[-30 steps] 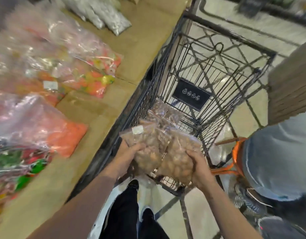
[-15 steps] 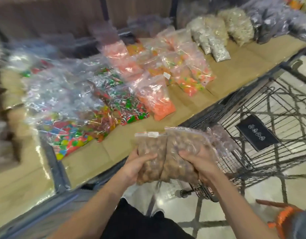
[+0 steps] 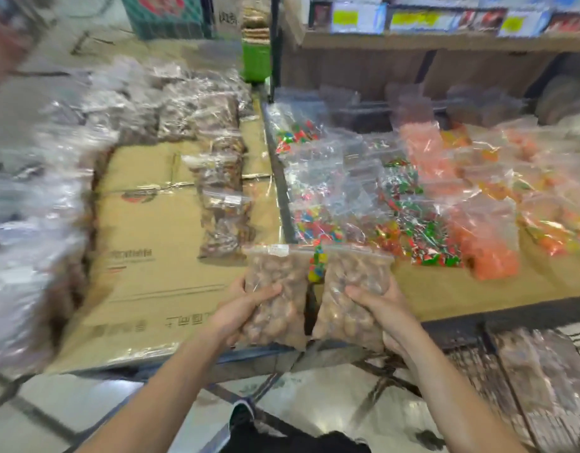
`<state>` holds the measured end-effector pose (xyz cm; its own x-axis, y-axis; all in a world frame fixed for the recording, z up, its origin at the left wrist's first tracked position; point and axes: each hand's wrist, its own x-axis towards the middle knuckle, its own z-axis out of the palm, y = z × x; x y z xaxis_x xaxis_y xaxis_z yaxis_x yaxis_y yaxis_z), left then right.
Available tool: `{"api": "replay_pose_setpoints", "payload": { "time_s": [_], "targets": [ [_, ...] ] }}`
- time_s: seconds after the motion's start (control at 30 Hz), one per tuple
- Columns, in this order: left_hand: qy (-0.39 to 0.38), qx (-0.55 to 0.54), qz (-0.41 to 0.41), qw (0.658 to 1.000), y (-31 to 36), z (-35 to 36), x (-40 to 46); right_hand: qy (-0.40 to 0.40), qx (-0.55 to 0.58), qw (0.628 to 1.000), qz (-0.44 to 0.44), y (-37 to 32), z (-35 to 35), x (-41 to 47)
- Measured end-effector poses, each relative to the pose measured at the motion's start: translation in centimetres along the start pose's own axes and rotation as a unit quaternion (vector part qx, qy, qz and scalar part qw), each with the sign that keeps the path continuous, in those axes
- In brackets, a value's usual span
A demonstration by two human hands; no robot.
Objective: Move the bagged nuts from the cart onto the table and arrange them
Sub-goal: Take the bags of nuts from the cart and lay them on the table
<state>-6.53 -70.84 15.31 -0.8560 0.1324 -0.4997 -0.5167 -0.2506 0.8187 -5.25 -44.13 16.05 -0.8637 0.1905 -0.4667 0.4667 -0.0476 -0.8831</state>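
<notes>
I hold two clear zip bags of brown nuts upright over the near edge of the tables. My left hand (image 3: 241,310) grips the left bag of nuts (image 3: 275,282). My right hand (image 3: 385,308) grips the right bag of nuts (image 3: 354,289). The bags hang side by side with a narrow gap between them, above the seam between two tables. The cardboard-covered table (image 3: 144,266) lies to the left, with a column of bagged nuts (image 3: 225,197) along its right side. The wire cart (image 3: 523,371) sits at the lower right, with bagged nuts blurred inside it.
The right table (image 3: 445,292) carries many bags of coloured sweets (image 3: 409,217). More clear bags (image 3: 30,256) crowd the left and far side of the cardboard table. Shelving (image 3: 445,40) stands behind. A dark shoe (image 3: 241,416) shows on the tiled floor below.
The bags left the cart and travelled left with my view, from beside the cart to the seam between the tables. The two bags have separated slightly. The cart now sits at the lower right.
</notes>
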Motion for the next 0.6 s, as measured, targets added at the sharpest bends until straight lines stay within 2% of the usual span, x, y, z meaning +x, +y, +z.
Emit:
{"api": "replay_pose_setpoints", "payload": {
  "time_s": [0.13, 0.23, 0.4, 0.6],
  "targets": [
    [0.027, -0.052, 0.013, 0.998, 2.8, -8.2, -0.7, -0.029, -0.004, 0.999, -0.025, -1.2, 8.8, 1.1],
    [0.072, -0.086, 0.019, 0.994, 4.2, -12.6, -0.8, -0.084, 0.019, 0.996, -0.013, -2.0, 14.0, 1.5],
    [0.122, -0.091, 0.04, 0.988, 5.9, -16.7, 0.5, -0.141, 0.019, 0.99, 0.019, -3.4, 19.8, 2.7],
    [0.188, -0.098, 0.046, 0.976, 8.4, -19.0, 3.7, -0.156, 0.012, 0.988, 0.019, -6.0, 24.2, 6.7]
  ]
}}
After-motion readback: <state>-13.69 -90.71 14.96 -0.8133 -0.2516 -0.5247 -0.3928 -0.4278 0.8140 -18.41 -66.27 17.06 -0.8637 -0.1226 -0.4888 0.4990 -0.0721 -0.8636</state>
